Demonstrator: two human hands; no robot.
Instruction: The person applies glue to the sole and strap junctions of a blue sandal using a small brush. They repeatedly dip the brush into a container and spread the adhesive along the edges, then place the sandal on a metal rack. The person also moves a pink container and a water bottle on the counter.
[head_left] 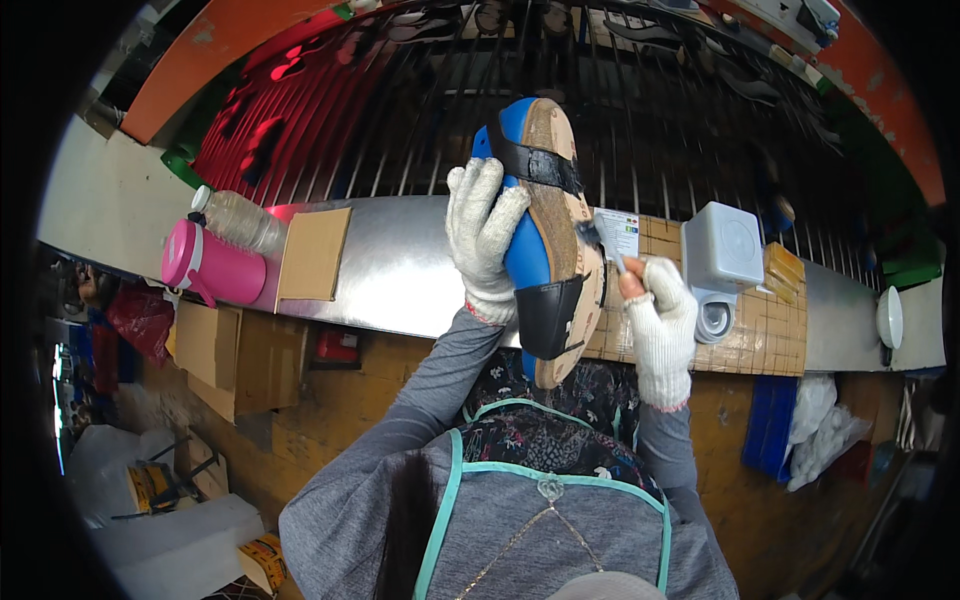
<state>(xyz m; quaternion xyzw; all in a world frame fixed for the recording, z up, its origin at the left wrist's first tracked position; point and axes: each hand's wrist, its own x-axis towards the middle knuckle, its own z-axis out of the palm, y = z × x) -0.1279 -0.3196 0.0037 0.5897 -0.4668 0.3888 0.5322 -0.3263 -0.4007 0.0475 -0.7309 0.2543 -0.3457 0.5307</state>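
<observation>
In front of my chest a sandal upper [550, 318] with black straps is stretched over a blue shoe last [527, 247], its tan sole side turned to the right. My left hand [483, 225], in a white knit glove, grips the last from its left side. A slim brush [608, 240] is pinched in my right hand [663, 325], whose glove leaves the fingertips bare. The brush's dark tip is at the sole's edge; whether it touches is hard to tell. Nearest to my right hand stands a white plastic container [722, 245] with a round opening at its base.
Beyond the metal worktop [400, 262] runs a rack of metal rods [400, 130] carrying several shoe parts. A pink jug [228, 265], a clear bottle [243, 222] and a cardboard piece [313, 254] lie left. To the right are yellowish blocks [784, 270] and a white bowl [889, 317].
</observation>
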